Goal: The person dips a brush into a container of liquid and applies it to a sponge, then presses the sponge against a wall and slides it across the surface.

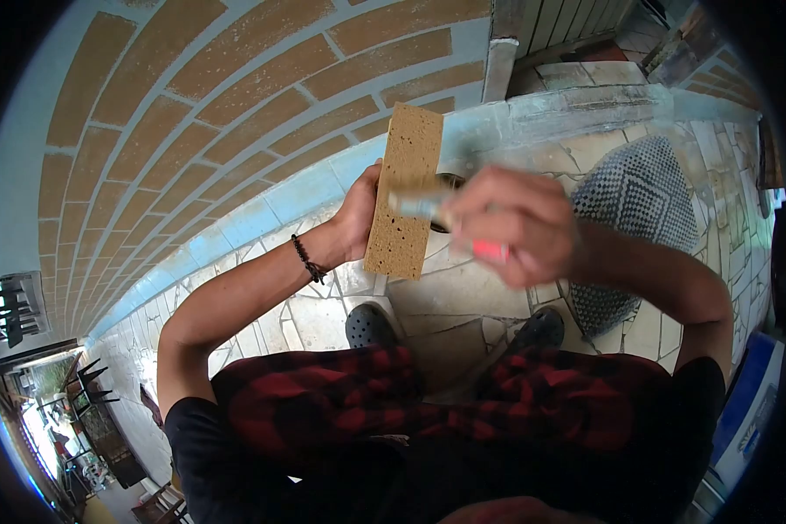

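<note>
Markings: blue-and-white item (pixel 753 389) at the right edge seems to carry some print, too small to read.

Slab (pixel 405 162): long, narrow rectangle, flat face, straight edges. Ochre-tan, matte, speckled with small dark pits. Pits in the lower half look bigger and darker. Held up off the floor (pixel 463 297) in front of the person, long axis near vertical in view, top end leaning right.

Left hand (pixel 356 214): on the slab's left long edge, fingers mostly hidden behind it, gripping it. Dark beaded bracelet (pixel 305 259) on that wrist.

Right hand (pixel 519 227): fingers closed around a brush (pixel 417 206), red patch visible on the handle. Hand and brush are motion-blurred. Pale brush head overlaps the slab's face just above its middle; can't tell if it touches.

Dark round container (pixel 449 181) shows partly behind the slab's right edge, mostly hidden; contents can't be made out.

Around: patterned grey-and-black woven item (pixel 639 205) on the floor beyond the right forearm. Irregular stone paving, 2 dark clogs (pixel 371 326) below the slab. Tan brick-pattern wall (pixel 262 65) with pale joints, light-blue base strip (pixel 301 188).
</note>
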`<state>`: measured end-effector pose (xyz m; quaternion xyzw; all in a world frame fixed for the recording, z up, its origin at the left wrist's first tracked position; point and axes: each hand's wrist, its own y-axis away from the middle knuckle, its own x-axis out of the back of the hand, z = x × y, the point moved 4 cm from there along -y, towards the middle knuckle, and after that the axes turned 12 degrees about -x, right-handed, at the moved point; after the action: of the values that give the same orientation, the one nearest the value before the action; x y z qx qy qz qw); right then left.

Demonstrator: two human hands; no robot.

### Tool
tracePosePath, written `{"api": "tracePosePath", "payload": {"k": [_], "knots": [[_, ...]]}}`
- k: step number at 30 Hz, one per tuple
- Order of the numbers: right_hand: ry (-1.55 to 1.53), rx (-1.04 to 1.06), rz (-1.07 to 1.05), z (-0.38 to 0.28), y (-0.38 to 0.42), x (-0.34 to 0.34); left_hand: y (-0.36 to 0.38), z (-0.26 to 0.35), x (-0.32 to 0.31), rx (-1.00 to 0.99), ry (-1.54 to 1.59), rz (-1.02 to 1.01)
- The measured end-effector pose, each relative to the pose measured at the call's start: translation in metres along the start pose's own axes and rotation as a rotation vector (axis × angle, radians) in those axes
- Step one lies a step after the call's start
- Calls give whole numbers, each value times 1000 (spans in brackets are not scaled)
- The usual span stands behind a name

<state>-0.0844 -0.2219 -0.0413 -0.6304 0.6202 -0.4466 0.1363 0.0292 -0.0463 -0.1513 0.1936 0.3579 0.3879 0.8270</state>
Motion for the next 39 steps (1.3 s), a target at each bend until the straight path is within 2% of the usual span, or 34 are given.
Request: {"api": "tracePosePath", "payload": {"k": [1, 2, 4, 8, 9, 10, 13, 16, 19, 21, 23, 25, 29, 30, 33, 36, 39], "knots": [[-113, -50, 9, -10, 5, -7, 0, 0, 0, -5, 33, 13], [-228, -81, 32, -18, 7, -12, -14, -8, 20, -17, 61, -58], [-333, -228, -19, -30, 7, -11, -13, -4, 21, -34, -26, -57], [-267, -432, -13, -2, 0, -4, -6, 0, 3, 24, 11, -89], [-289, -564, 23, 13, -1, 2, -3, 2, -1, 27, -21, -90], [-275, -604, 85, 24, -5, 10, 1, 2, -4, 31, -52, -89], [-175, -480, 251, 50, -14, 38, -7, -2, 2, -31, -64, -60], [220, -139, 277, 55, -21, 61, -7, 1, 4, -18, -93, -131], [179, -30, 169, 50, -17, 53, -4, 0, 4, -21, -151, -151], [135, -56, -6, 31, -11, 32, -5, -1, 7, 14, -141, -130], [20, -66, -57, 13, -6, 15, -5, -4, 5, -4, -107, -110], [-104, -156, -91, -1, -9, 9, -8, -5, 8, -17, -72, -118], [-358, -595, -122, 9, -11, 11, 0, 3, -4, -10, -30, -138], [-325, -660, -89, 20, -10, 13, 5, 8, -11, -12, -55, -118], [-212, -487, 164, 48, -18, 34, -5, 7, 1, -21, -86, -59], [300, -114, 247, 51, -33, 64, -9, 11, 6, -68, -77, -84], [235, 5, 66, 36, -33, 52, -7, 12, 9, -67, -144, -108]]}}
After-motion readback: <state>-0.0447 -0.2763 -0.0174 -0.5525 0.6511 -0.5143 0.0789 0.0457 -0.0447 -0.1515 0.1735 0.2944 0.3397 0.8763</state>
